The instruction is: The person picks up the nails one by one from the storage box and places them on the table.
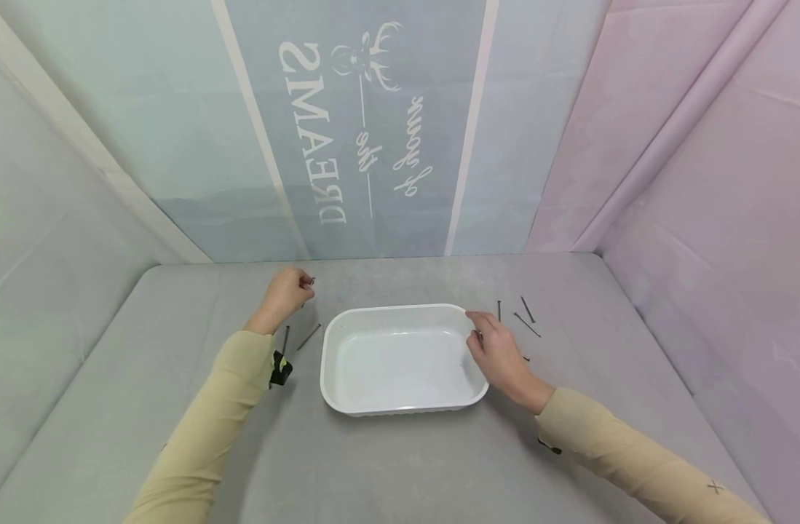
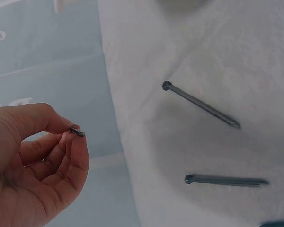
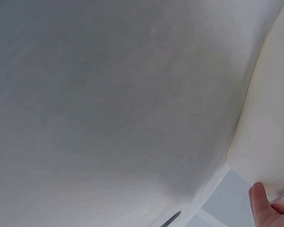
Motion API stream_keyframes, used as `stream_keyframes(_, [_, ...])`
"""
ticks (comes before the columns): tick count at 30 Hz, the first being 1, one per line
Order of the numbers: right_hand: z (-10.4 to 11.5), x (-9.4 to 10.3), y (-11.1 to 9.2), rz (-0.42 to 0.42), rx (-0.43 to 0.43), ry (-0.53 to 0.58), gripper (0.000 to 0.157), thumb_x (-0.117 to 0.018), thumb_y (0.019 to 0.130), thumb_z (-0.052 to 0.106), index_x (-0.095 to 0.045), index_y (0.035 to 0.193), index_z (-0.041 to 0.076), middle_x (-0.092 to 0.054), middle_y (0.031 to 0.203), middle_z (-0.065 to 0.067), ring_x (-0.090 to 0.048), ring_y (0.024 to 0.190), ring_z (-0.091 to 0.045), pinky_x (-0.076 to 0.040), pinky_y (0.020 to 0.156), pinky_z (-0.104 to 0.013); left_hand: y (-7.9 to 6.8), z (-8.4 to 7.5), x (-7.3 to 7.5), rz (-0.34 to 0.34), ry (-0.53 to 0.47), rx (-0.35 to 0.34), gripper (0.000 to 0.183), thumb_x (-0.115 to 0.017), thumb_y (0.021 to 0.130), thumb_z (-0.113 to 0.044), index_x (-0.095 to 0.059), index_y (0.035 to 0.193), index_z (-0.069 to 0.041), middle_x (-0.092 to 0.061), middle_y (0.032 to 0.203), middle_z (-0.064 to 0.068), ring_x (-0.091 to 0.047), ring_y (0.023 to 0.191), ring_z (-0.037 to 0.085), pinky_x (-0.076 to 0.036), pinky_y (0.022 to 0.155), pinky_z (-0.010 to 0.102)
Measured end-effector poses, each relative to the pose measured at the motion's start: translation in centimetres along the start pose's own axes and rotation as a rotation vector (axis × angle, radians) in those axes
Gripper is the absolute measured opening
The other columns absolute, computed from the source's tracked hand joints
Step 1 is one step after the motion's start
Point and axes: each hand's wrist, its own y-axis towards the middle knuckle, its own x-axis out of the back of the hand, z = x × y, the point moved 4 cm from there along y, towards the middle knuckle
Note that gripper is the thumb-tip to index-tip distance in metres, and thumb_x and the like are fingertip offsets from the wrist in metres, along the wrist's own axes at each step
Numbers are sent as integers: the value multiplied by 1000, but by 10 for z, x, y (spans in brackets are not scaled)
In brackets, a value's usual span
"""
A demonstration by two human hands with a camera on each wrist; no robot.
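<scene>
My left hand (image 1: 286, 295) is raised at the back left, pinching a nail (image 2: 77, 132) between thumb and fingertips. Most of that nail is hidden by the fingers. Below it, two grey steel nails (image 2: 201, 105) (image 2: 227, 180) lie apart on the cloth. A white rectangular baking dish (image 1: 402, 311) stands in the middle of the table. At its right end my right hand (image 1: 501, 356) grips the rim, the thumb over the inside. In the right wrist view, fingertips (image 3: 259, 193) touch the dish's outer wall (image 3: 270, 118).
Several nails (image 1: 528, 324) lie right of the dish, partly behind the right hand. More nails (image 1: 309, 337) are on the left, near the dish's left end. A grey cloth (image 1: 400, 473) covers the table. Fabric walls (image 1: 386, 240) enclose the back and both sides.
</scene>
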Motion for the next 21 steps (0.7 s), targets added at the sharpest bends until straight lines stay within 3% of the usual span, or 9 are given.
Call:
stream_keyframes(6, [0, 0, 1, -9, 11, 0, 34, -50, 84, -2, -53, 117, -7, -56, 112, -19, -61, 86, -22, -52, 67, -23, 1, 6, -4, 3, -18, 53, 28, -52, 86, -3, -58, 108, 13, -59, 104, 27, -59, 86, 31, -50, 70, 36])
stream_keyframes(21, [1, 2, 3, 13, -6, -2, 34, -50, 84, -2, -53, 118, -7, -55, 114, -19, -61, 89, -23, -52, 69, -23, 5, 24, -15, -8, -55, 189, 25, -51, 86, -3, -59, 104, 13, -59, 105, 28, -59, 75, 26, -50, 63, 32])
